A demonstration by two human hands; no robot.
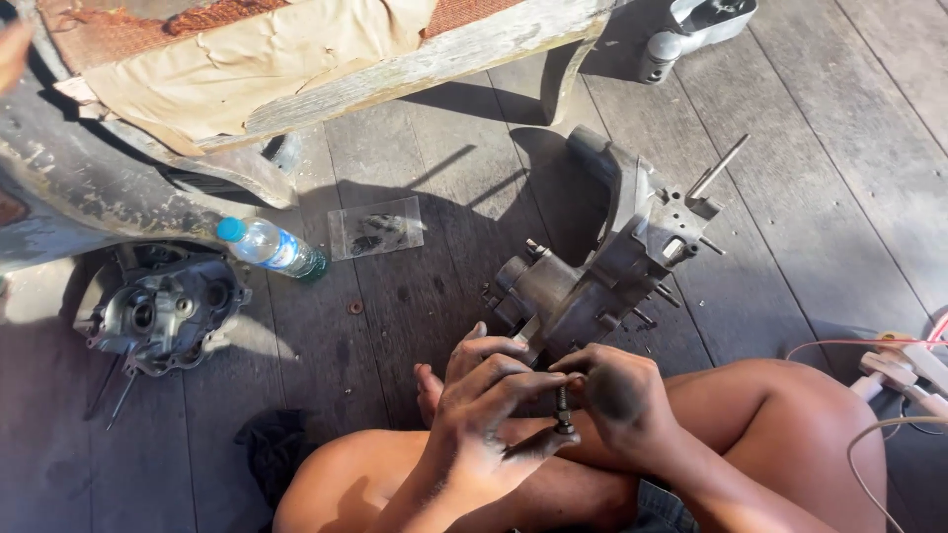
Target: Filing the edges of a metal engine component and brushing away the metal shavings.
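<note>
A small dark bolt-like part (564, 413) is standing upright between the two grease-blackened hands, near the middle of the scene and above the person's crossed bare legs (790, 415). The left hand (494, 395) is curling its fingers narrowly around the part from the left, and the right hand (617, 395) is pinching it from the right, so both hands are closing on the same piece. Just beyond the hands, a grey metal engine casing (602, 266) is lying tilted on the plank floor (829, 168), its threaded studs sticking out toward the far right. Farther left, a clear plastic bag (375, 227) is lying flat with a few small dark bits inside it, and a clear plastic bottle (272, 247) with a blue cap is resting on its side beside it; whether it holds any liquid cannot be told. At the left edge, a second engine casing half (163, 311) is sitting in shadow. A worn wooden bench (415, 59) is crossing the far edge. Bare planks are lying open between the bag and the casing, and on the far right side, while wires and a white plug (904, 370) are crowding the right edge.
</note>
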